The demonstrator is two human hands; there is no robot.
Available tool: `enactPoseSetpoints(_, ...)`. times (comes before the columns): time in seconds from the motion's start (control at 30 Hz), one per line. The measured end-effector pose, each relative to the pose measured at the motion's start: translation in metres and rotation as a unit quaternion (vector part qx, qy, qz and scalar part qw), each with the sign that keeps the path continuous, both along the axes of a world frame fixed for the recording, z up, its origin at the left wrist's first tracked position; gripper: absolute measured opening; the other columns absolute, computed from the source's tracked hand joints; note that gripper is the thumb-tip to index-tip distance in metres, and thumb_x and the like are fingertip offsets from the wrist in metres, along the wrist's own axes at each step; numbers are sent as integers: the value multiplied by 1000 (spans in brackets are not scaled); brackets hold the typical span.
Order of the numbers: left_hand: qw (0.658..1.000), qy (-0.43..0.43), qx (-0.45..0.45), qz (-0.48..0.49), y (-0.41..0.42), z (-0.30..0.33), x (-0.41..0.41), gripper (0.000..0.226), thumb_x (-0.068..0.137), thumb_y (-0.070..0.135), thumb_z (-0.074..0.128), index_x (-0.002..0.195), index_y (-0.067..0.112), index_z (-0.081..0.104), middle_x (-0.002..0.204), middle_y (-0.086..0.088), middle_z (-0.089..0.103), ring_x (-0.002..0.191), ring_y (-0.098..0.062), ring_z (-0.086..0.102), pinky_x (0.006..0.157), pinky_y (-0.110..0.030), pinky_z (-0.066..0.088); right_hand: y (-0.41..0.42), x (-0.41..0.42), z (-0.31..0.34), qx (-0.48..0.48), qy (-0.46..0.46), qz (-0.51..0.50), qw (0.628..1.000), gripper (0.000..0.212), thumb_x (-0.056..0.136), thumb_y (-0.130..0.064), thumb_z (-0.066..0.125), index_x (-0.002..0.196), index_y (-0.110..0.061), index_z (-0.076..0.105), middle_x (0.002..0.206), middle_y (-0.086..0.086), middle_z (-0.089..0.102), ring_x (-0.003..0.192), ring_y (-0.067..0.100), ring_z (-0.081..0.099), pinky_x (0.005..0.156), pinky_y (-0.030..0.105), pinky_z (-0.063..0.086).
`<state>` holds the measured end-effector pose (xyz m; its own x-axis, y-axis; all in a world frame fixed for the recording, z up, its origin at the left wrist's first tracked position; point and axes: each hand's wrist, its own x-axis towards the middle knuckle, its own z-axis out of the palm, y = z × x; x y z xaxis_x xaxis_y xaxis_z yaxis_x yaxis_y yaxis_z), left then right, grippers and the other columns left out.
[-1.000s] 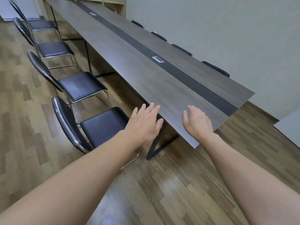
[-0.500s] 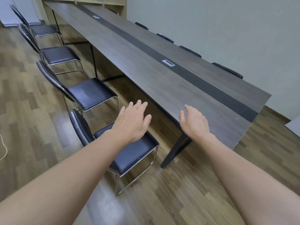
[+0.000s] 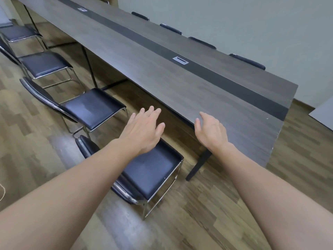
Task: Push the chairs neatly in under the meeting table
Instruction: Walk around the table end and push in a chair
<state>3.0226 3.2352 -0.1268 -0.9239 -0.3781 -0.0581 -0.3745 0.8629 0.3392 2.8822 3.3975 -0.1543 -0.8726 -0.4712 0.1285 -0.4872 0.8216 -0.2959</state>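
A long dark wood meeting table (image 3: 180, 83) runs from the near right to the far left. On its near side stand several black chairs with chrome frames, pulled out from it. The nearest chair (image 3: 155, 170) is right below my arms, its seat angled toward the table's end. A second chair (image 3: 90, 107) stands behind it, a third chair (image 3: 43, 64) further back. My left hand (image 3: 144, 130) hovers above the nearest seat, fingers straight, holding nothing. My right hand (image 3: 210, 130) hangs near the table's edge, fingers relaxed, empty.
Along the table's far side, several chair backs (image 3: 246, 61) show above the tabletop, close to the grey wall. A black table leg (image 3: 198, 165) stands right of the nearest chair. Wood floor (image 3: 216, 204) surrounds the table's end.
My view has moved closer to the table and the nearest chair, which now sits lower and more to the right in view. Both hands stay held out, empty.
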Motion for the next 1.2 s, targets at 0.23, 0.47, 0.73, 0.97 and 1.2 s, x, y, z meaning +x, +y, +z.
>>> enactPoseSetpoints(0.23, 998, -12, -21, -52, -44, -5, -3, 60, 105, 42, 33, 157, 19, 18, 165, -5, 16, 151, -29, 13, 122, -47, 14, -29, 13, -8, 11, -27, -36, 999, 30, 100, -26, 34, 112, -8, 55, 112, 12, 61, 105, 38, 57, 79, 41, 44)
enactPoseSetpoints(0.47, 994, -6, -32, -106, -104, -11, 9, 60, 105, 41, 34, 157, 17, 19, 164, -7, 18, 151, -31, 16, 121, -48, 16, -76, 46, -17, 7, -31, -99, 995, 27, 100, -27, 35, 109, -11, 55, 113, 10, 61, 105, 35, 56, 79, 39, 43)
enactPoseSetpoints(0.73, 987, -19, -28, -154, -197, -28, 35, 60, 104, 43, 33, 157, 17, 20, 164, -7, 19, 151, -31, 16, 121, -48, 17, -150, 102, -30, 2, -36, -178, 983, 36, 101, -29, 36, 127, -10, 52, 129, 7, 58, 114, 33, 56, 87, 40, 44)
enactPoseSetpoints(0.97, 985, -48, -7, -164, -227, -59, 49, 58, 105, 41, 32, 155, 14, 24, 162, -8, 25, 148, -32, 20, 118, -47, 20, -202, 132, -52, 9, -51, -202, 978, 35, 101, -28, 36, 125, -10, 54, 124, 7, 60, 113, 30, 55, 86, 39, 44)
enactPoseSetpoints(1.2, 982, -80, 59, -160, -215, -88, 46, 57, 105, 40, 31, 155, 16, 23, 162, -7, 23, 150, -31, 16, 120, -47, 17, -208, 144, -84, -9, -109, -233, 966, 36, 99, -28, 35, 122, -9, 57, 124, 8, 62, 111, 33, 57, 90, 39, 45)
